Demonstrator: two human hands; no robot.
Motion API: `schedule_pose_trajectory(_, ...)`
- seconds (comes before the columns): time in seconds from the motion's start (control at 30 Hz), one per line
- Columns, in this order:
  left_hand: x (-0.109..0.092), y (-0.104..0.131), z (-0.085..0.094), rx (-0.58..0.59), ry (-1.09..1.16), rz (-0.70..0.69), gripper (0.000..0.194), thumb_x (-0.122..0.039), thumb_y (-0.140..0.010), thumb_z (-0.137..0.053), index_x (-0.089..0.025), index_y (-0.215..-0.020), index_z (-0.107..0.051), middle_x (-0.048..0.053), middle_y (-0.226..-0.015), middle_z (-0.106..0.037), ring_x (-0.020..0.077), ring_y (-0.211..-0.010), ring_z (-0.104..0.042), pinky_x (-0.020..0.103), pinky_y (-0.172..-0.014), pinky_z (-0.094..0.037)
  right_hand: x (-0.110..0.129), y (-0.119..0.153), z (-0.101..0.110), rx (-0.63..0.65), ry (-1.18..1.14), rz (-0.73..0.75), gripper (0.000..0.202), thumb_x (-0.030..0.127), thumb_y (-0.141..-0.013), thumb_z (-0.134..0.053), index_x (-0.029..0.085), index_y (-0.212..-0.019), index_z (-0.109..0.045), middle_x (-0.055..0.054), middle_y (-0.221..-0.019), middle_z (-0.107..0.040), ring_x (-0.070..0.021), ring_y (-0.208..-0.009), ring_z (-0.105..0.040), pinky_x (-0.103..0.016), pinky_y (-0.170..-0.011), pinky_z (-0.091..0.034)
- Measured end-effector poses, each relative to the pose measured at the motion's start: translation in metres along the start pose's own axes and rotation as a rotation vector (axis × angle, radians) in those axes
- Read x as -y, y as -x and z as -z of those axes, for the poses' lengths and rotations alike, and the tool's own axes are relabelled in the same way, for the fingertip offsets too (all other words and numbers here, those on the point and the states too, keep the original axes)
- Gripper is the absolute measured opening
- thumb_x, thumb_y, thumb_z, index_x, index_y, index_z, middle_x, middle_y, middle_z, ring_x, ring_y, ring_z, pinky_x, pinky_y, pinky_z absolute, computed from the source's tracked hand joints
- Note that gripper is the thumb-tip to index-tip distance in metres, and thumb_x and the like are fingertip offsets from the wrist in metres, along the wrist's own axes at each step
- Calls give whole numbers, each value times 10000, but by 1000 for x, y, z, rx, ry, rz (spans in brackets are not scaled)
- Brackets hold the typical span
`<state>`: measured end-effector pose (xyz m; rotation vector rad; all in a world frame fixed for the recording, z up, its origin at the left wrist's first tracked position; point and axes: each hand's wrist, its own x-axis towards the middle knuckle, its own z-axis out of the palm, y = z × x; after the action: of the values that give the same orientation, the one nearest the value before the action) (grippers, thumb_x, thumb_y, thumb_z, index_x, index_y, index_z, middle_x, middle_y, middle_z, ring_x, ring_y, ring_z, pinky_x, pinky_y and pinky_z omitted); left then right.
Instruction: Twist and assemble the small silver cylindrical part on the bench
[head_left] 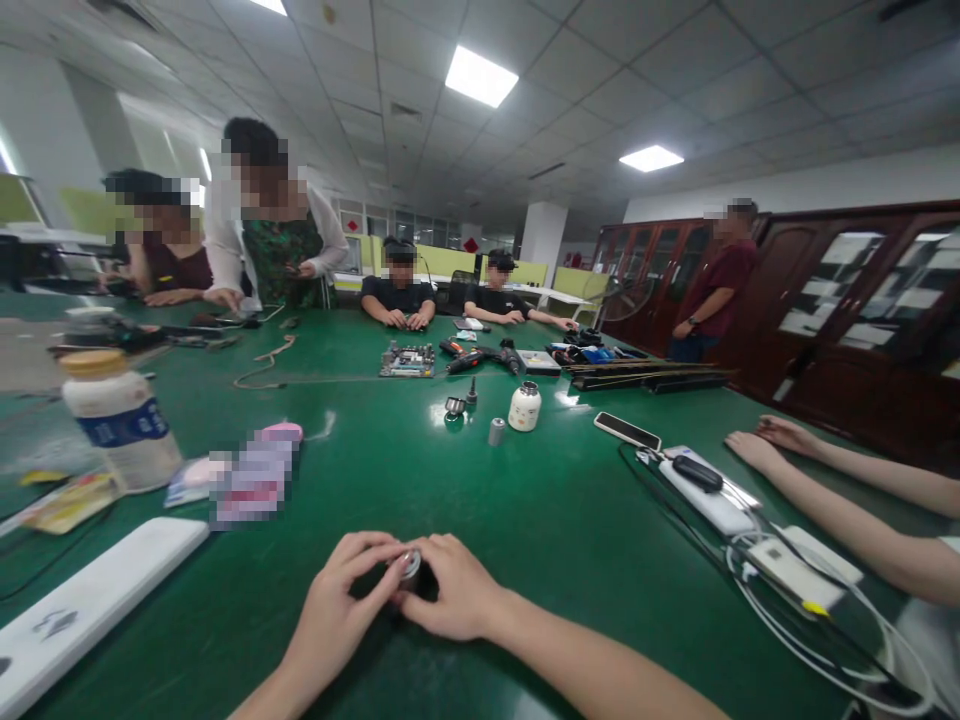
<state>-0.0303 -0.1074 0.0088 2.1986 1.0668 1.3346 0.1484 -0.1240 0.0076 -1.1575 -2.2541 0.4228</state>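
Cylinder of grey metal [410, 567], small and mostly hidden by fingers, sat at the lower centre of the frame; whether it touched the table could not be told. The left hand [356, 585] gripped it from the left, thumb and index finger at its round top, while the right hand [457, 592] curled closed on it from the other side. Farther up, near the middle of the frame, a white bottle [524, 408] stood upright on the green table [570, 530], with a small silver can [496, 432] just beside it. A circuit board [407, 361] lay in the upper centre, next to a power drill [480, 360]. At left stood a jar [120, 425] with an orange cap, and a long white case [97, 610] filled the lower left corner. At right, a phone [628, 430] lay near a white cable [911, 655] and another person's forearms [840, 515].
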Motion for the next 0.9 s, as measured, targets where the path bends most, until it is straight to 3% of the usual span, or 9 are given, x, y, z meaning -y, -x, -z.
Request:
schedule_pose_trajectory(0.17,4,-2,4,-80,-76,-31,309,-538,-850,-600,-290,-898,-778,40,-887,-708,201,-851,-640,312,-768,-542,0,0,-1,25,50,-17,368,391,-845,-658,160,-1123,-588,-80,-1018,-692,-230,-912,-625,-332,-831,-459)
schedule_pose_trajectory(0.3,18,-2,12,-203,-272,59,371,-594,-828,-583,-302,-930,-787,60,-902,-717,254,-910,-572,404,-852,-479,0,1,0,22,58,-53,350,418,-839,-667,181,-1087,-600,-63,-966,-682,-217,-887,-613,-322,-820,-456)
schedule_pose_trajectory(0.43,27,1,15,0,-530,310,213,-490,-800,-618,-387,-877,-788,69,-1007,-693,327,-991,-512,453,-793,-434,-1,2,0,-11,37,-55,354,432,-824,-682,200,-1081,-608,-48,-969,-676,-209,-900,-602,-321,-832,-448)
schedule_pose_trajectory(0.53,27,3,12,98,-605,377,211,-465,-796,-611,-415,-922,-773,84,-994,-642,329,-980,-497,441,-764,-421,-1,3,-1,-16,42,-52,343,420,-829,-677,204,-1085,-608,-48,-986,-676,-212,-920,-595,-328,-841,-444)
schedule_pose_trajectory(0.63,26,2,10,47,-560,348,236,-497,-796,-601,-398,-916,-779,79,-897,-610,297,-899,-503,427,-747,-425,0,4,-1,3,75,-59,343,402,-830,-674,195,-1094,-602,-57,-983,-671,-219,-913,-589,-339,-839,-445)
schedule_pose_trajectory(0.77,18,-1,10,-127,-320,176,362,-590,-824,-558,-325,-908,-790,66,-885,-622,263,-897,-528,429,-829,-452,0,6,-3,16,110,-49,393,376,-815,-688,178,-1137,-578,-73,-998,-661,-233,-928,-586,-352,-847,-444)
schedule_pose_trajectory(0.9,1,1,5,-59,-114,59,304,-527,-854,-580,-291,-904,-767,48,-899,-668,236,-923,-572,380,-838,-489,-2,6,-7,13,109,-28,358,343,-826,-673,166,-1123,-578,-75,-1004,-663,-232,-939,-594,-349,-846,-438)
